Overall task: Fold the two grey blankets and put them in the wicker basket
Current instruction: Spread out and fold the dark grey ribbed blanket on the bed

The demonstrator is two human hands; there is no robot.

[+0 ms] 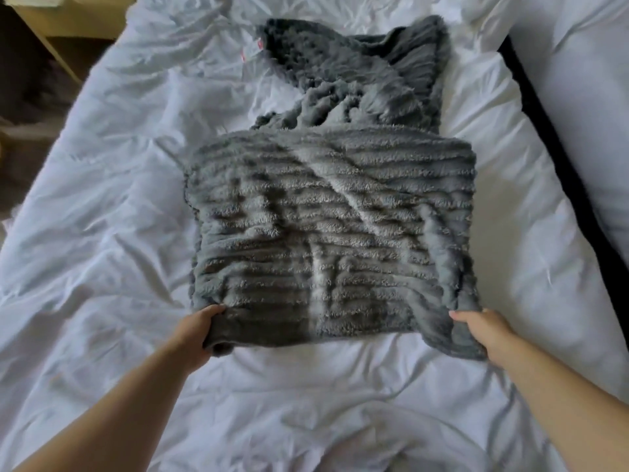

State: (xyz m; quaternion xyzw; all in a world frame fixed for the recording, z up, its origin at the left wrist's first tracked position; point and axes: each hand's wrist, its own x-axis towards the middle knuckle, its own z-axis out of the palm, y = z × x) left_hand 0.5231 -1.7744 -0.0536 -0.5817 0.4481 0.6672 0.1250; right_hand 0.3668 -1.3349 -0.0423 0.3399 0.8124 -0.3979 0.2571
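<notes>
Firstly, far L: a wooden unit (51,25) stood off the bed's upper-L corner, partly cut by the frame edge. A white duvet (102,233), creased throughout, covered the bed. L hand (197,330) gripped the near-L corner of the front blanket (333,226), thumb on top, fingers curled under the edge. Front blanket lay centre on the duvet, folded to a rough rectangle, ribbed pile up, one diagonal crease across its R half. Rear blanket (357,73) lay crumpled just beyond, touching the front one's far edge; small white-and-red tag (252,51) at its L corner. R hand (483,330) held the near-R corner, thumb on top; other fingers hidden under fabric. Far R: white pillow (585,97), separated from the duvet by a dark gap.
</notes>
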